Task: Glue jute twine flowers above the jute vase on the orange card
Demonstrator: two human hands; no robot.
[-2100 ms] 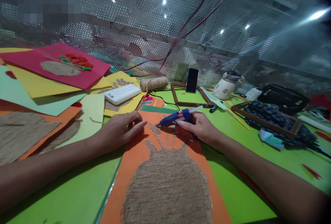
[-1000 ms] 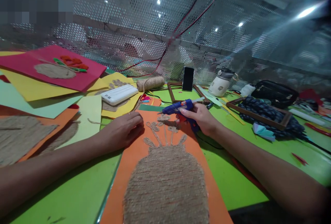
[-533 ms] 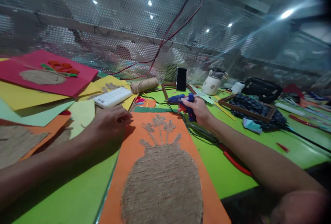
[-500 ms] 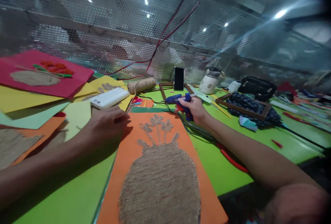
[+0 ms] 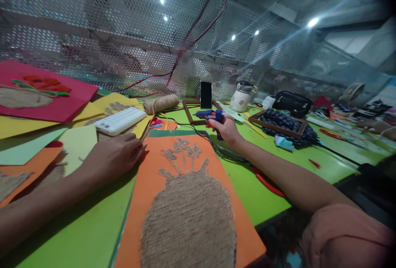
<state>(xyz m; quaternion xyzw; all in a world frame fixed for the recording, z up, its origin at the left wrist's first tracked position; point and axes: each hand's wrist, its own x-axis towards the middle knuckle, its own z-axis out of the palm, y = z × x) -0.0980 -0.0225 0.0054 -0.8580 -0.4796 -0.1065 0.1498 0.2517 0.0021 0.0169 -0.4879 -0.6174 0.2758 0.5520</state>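
My right hand (image 5: 228,129) is wrapped around a blue hot glue gun (image 5: 211,115), which is held above the table beyond the orange sheet, its nozzle toward the left. In front of me lies the orange sheet (image 5: 244,235), bearing a vase shape (image 5: 188,218) covered in rows of jute twine. Twine flowers (image 5: 182,146) and leaves rise from the vase's top. My left hand (image 5: 116,152) rests by the sheet's upper left edge with its fingers curled together. Whether those fingers hold anything is hidden. Just behind them is a white power bank (image 5: 120,120).
A jute twine roll (image 5: 161,104), a phone (image 5: 206,95), a bottle (image 5: 241,97) and wooden frames (image 5: 278,124) stand or lie farther back. Coloured sheets (image 5: 74,90) overlap at left. Red-handled pliers (image 5: 268,183) and a black cord (image 5: 229,155) lie at right. Perforated metal sheeting (image 5: 123,41) backs the table.
My view has turned a little to the right, so most things appear farther left. The glue gun, still in my right hand, has shifted slightly right relative to the phone.
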